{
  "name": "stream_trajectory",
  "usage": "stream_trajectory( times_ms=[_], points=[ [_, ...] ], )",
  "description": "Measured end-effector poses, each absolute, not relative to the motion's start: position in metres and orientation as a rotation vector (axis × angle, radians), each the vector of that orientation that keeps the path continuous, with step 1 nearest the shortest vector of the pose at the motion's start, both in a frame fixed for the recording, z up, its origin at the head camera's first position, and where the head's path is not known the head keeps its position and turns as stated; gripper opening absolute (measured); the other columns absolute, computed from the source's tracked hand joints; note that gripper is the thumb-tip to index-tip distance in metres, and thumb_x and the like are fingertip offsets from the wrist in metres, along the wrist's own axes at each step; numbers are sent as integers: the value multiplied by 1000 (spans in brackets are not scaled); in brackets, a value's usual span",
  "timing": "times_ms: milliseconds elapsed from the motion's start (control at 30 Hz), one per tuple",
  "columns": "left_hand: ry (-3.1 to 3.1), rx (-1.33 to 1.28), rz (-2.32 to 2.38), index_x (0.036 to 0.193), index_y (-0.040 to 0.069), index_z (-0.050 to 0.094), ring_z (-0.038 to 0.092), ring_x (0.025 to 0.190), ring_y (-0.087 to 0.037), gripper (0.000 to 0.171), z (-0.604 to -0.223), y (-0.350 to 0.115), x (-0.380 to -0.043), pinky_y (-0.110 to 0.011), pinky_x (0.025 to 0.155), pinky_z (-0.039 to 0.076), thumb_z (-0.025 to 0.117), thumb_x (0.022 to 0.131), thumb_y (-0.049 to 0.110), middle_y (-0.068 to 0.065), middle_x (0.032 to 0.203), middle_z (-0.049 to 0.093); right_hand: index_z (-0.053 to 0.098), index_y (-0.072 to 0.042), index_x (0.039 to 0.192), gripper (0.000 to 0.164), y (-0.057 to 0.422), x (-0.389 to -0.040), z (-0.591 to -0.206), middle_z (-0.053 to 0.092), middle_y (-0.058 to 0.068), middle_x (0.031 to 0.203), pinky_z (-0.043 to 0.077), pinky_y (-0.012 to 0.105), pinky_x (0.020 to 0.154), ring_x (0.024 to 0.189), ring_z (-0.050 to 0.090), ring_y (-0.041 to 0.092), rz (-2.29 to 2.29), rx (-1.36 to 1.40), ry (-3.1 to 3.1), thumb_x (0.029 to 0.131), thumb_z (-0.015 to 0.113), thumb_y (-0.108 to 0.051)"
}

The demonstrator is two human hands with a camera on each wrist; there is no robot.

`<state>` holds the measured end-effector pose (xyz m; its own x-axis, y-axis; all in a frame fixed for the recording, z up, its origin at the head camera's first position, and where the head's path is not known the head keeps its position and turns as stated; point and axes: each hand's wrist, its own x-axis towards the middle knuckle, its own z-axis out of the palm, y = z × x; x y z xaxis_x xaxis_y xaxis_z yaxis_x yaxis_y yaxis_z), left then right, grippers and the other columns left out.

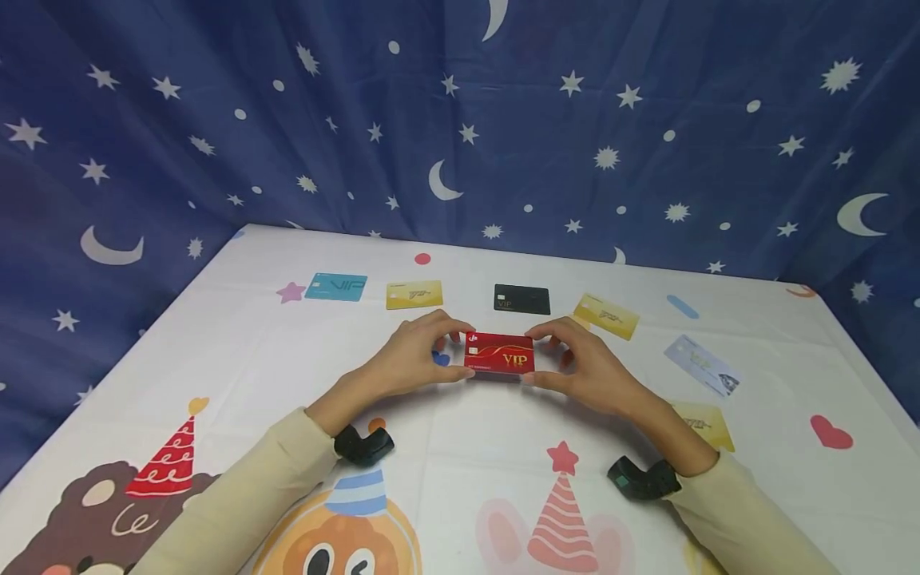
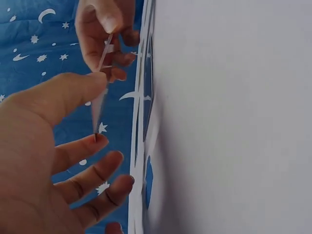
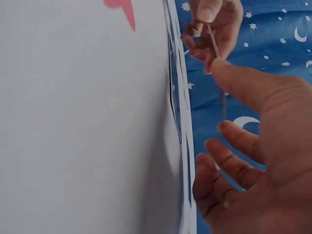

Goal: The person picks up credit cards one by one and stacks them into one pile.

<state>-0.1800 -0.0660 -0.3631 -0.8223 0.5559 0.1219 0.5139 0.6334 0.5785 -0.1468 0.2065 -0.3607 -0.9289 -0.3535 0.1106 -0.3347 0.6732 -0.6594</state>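
Observation:
A red VIP card (image 1: 499, 354) with gold lettering is held between both hands, tilted up to face the head camera just above the white tablecloth. My left hand (image 1: 417, 351) pinches its left side, thumb at the lower corner and index finger at the upper one. On the opposite side, my right hand (image 1: 589, 363) pinches it the same way. Both wrist views show the card edge-on, as a thin strip (image 2: 99, 109) between thumb and index finger. The other fingers of each hand are off the card.
Behind the hands lie a teal card (image 1: 336, 287), a yellow card (image 1: 414, 295), a black card (image 1: 521, 299) and another yellow card (image 1: 606, 316). Farther right is a silver card (image 1: 703, 365). A third yellow card (image 1: 704, 425) is partly covered by the right forearm. A blue curtain (image 1: 532, 128) hangs behind.

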Motion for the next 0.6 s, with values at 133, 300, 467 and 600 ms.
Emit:
stream_trajectory(
  times_ms=[133, 300, 467, 600],
  points=[
    [2780, 910, 926, 125, 18, 62, 50, 87, -14, 55, -367, -64, -182, -37, 80, 37, 79, 76, 36, 3, 100, 56, 60, -19, 124, 59, 207, -148, -363, 55, 2, 105, 44, 34, 71, 88, 48, 19, -1039, -566, 2876, 72, 84, -34],
    [2787, 902, 873, 126, 18, 62, 50, 93, -14, 56, -371, -62, -184, -37, 83, 37, 78, 76, 37, 2, 100, 56, 61, -18, 124, 59, 208, -151, -369, 53, 1, 101, 42, 32, 66, 83, 47, 18, -979, -554, 2902, 72, 85, -33],
    [2795, 925, 806, 127, 18, 62, 50, 95, -15, 57, -373, -60, -185, -37, 83, 38, 78, 76, 40, 1, 101, 55, 62, -18, 123, 58, 208, -151, -373, 52, 1, 99, 42, 30, 64, 79, 46, 18, -940, -572, 2926, 71, 85, -32],
    [2810, 946, 764, 126, 18, 62, 49, 95, -14, 58, -374, -60, -186, -35, 80, 37, 78, 76, 41, 1, 102, 54, 62, -17, 122, 58, 209, -152, -374, 52, 1, 100, 43, 29, 63, 78, 46, 17, -938, -573, 2932, 71, 86, -31]
  ],
)
